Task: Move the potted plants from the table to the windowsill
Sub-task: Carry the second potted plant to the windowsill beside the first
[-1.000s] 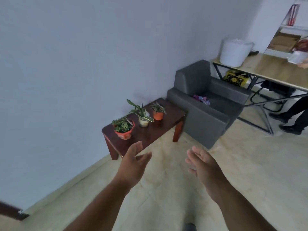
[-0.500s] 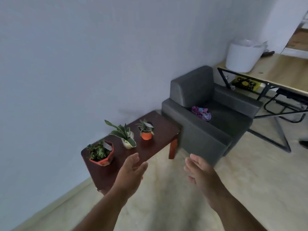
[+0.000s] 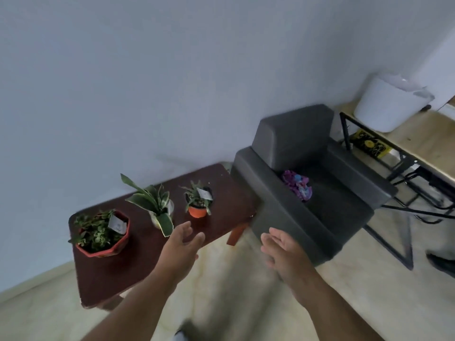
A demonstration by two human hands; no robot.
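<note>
Left hand (image 3: 181,244) and right hand (image 3: 286,252) spread, empty, near desk (image 3: 138,262); grip the small orange pot (image 3: 197,210) low, upright.

Three potted plants are standing on one dark table (image 3: 138,271): one in a red pot (image 3: 104,238), one in a pale pot (image 3: 157,207), one in a small orange pot (image 3: 197,201). Two hands are showing, the left hand (image 3: 181,247) and the right hand (image 3: 286,252). One grey armchair (image 3: 307,200) is carrying one purple bundle (image 3: 298,184). One white bucket (image 3: 389,104) is sitting on one wooden desk (image 3: 428,141).
</note>
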